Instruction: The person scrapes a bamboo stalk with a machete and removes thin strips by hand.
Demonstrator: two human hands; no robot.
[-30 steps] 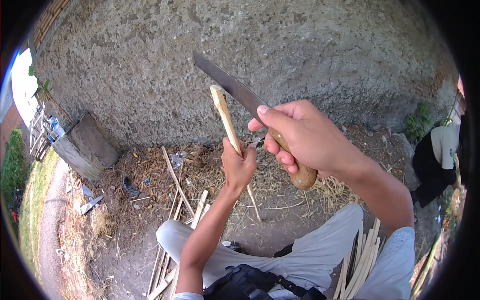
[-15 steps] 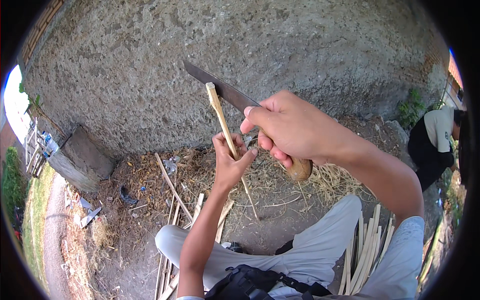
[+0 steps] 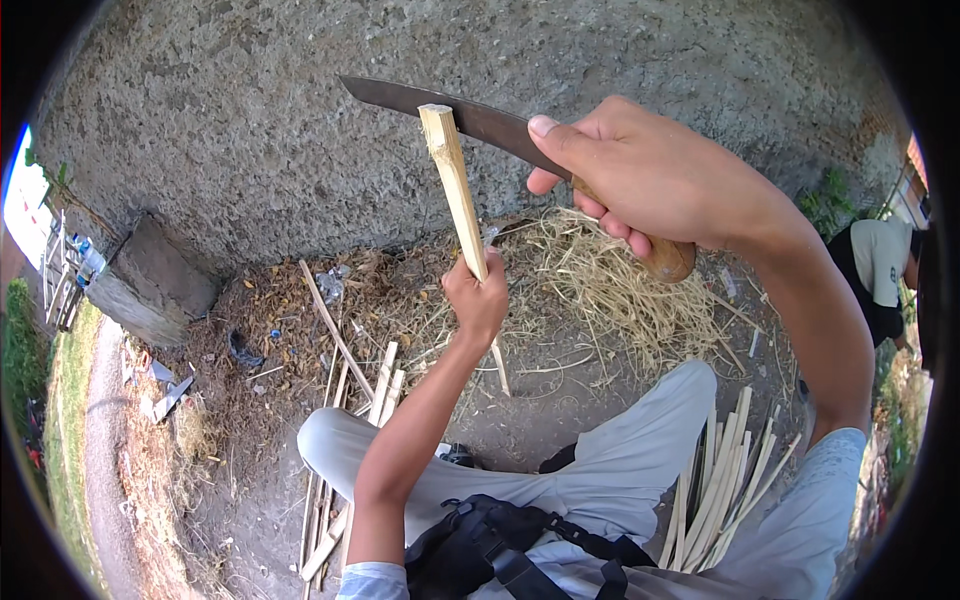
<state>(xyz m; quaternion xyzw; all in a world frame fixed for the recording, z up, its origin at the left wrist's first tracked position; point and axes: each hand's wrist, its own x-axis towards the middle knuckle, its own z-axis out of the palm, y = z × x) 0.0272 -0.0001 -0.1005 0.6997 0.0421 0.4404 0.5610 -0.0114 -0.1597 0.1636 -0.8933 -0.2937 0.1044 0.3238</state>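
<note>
Bamboo stick [image 3: 458, 190] stands near upright above the ground, left hand [image 3: 478, 297] clamped round its lower part. Right hand [image 3: 640, 175] grips the knife handle [image 3: 665, 258], blade [image 3: 440, 104] resting across the stick's top end. Splitting well likely calls for a centred blade and fingers held low.

Outdoors in bright daylight, facing a rough grey wall [image 3: 300, 120]. Bare dirt ground [image 3: 250, 470] strewn with dry straw [image 3: 610, 290], a concrete block [image 3: 150, 280] at left, a grass strip [image 3: 60, 430] beyond.
</note>
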